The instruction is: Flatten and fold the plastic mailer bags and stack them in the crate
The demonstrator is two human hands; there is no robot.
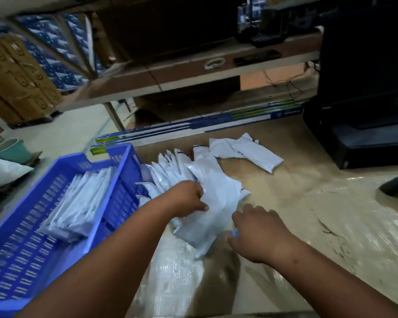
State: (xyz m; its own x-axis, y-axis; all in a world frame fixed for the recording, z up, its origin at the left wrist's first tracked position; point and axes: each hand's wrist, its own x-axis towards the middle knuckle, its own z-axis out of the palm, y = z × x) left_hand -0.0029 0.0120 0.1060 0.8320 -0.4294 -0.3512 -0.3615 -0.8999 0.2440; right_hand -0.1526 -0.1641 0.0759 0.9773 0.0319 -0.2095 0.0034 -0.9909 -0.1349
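Inside blue crate (115, 193), folded mailers (78, 210) stacked; left hand (186, 198) pinching loose mailer (211, 203), right hand (260, 235) curled gripping its lower edge.

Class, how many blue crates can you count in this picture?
1. The crate stands at the left, beside the loose mailers, with folded mailers stacked inside. Others may lie out of view.

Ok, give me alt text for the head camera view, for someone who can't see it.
Seen from above, a person's left hand and right hand hold a white plastic mailer bag on a tabletop. A blue crate at left holds a stack of folded bags, and more loose bags lie beyond the hands.
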